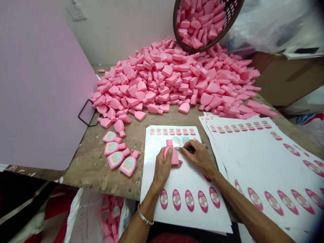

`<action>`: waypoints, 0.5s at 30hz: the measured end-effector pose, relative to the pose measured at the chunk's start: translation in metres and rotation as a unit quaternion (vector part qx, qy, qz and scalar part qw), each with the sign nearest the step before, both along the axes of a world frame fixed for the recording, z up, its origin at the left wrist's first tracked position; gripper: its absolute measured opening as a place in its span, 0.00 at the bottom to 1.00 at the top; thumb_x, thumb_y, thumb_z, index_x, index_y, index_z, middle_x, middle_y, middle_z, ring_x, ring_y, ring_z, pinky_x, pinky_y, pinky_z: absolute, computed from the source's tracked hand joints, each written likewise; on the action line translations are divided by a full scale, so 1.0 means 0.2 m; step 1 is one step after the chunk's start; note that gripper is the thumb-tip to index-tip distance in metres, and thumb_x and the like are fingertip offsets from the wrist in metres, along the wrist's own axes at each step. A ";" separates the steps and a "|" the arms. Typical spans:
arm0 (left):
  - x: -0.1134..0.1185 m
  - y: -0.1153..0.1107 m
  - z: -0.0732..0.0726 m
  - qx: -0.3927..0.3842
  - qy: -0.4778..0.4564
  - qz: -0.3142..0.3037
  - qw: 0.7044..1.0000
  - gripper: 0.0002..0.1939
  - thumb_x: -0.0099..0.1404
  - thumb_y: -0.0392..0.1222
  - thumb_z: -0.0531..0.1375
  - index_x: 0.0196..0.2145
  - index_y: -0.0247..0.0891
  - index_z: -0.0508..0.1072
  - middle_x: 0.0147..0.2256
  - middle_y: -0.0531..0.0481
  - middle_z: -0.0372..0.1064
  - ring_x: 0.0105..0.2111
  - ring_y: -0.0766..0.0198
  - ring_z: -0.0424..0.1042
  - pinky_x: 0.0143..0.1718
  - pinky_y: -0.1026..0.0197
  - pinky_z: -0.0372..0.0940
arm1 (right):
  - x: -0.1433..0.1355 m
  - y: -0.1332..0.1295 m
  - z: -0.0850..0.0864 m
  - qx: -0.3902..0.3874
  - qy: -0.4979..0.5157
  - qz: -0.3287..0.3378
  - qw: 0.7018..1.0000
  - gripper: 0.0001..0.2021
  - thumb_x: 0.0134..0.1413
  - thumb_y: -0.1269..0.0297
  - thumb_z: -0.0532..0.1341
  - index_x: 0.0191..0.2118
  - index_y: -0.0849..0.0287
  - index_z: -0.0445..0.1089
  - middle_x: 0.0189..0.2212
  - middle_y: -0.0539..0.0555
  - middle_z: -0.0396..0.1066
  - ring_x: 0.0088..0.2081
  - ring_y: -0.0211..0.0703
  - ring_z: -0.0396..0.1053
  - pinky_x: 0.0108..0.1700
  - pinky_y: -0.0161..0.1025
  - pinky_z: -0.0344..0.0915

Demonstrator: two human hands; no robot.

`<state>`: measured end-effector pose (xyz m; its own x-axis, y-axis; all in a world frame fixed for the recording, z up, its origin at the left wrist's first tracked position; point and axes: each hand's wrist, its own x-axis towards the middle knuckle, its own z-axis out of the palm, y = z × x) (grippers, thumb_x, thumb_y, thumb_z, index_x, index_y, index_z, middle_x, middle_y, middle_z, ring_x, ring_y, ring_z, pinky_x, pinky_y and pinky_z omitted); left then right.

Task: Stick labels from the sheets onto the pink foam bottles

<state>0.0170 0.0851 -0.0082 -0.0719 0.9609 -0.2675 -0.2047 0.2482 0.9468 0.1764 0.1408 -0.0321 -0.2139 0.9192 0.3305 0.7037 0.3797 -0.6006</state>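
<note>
My left hand holds a small pink bottle with its cap pointing away from me, above a stack of sticker sheets. No label shows on the bottle's upper face. My right hand grips a slim black tool, whose pale tip is close to the bottle's right side. Pink oval stickers line the near part of the sheet, and small stickers run along its far edge. To the left lie several labelled pink bottles.
A large heap of pink bottles covers the back, below a tipped brown basket. More sticker sheets lie at the right. A pink panel stands at the left. Below the table edge, an open bag holds bottles.
</note>
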 end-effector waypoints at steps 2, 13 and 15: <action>0.00 0.00 0.00 -0.004 -0.001 0.006 1.000 0.26 0.61 0.61 0.54 0.43 0.34 0.68 0.30 0.47 0.71 0.24 0.62 0.75 0.27 0.61 0.70 | 0.01 0.00 -0.01 -0.014 0.037 0.001 0.999 0.11 0.51 0.55 0.61 0.28 0.56 0.65 0.26 0.52 0.70 0.29 0.42 0.66 0.34 0.41 0.61; -0.01 -0.03 0.02 -0.008 -0.143 0.075 0.987 0.31 0.62 0.64 0.50 0.43 0.30 0.70 0.42 0.37 0.71 0.30 0.61 0.74 0.28 0.61 0.72 | 0.01 -0.06 0.22 -0.133 0.205 -0.059 0.968 0.15 0.50 0.49 0.62 0.34 0.57 0.72 0.24 0.50 0.68 0.25 0.38 0.64 0.25 0.36 0.64; -0.01 -0.04 0.04 -0.023 -0.164 0.085 0.983 0.34 0.62 0.66 0.49 0.43 0.29 0.71 0.39 0.38 0.72 0.31 0.59 0.75 0.28 0.60 0.72 | -0.02 -0.10 0.27 -0.132 0.178 -0.036 0.974 0.15 0.50 0.51 0.62 0.38 0.55 0.74 0.27 0.51 0.72 0.27 0.39 0.67 0.28 0.37 0.65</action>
<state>0.0152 0.0767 -0.0004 -0.1328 0.9288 -0.3459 -0.5385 0.2254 0.8119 0.1730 0.1207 0.0226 -0.0611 0.9905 0.1229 0.4510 0.1372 -0.8819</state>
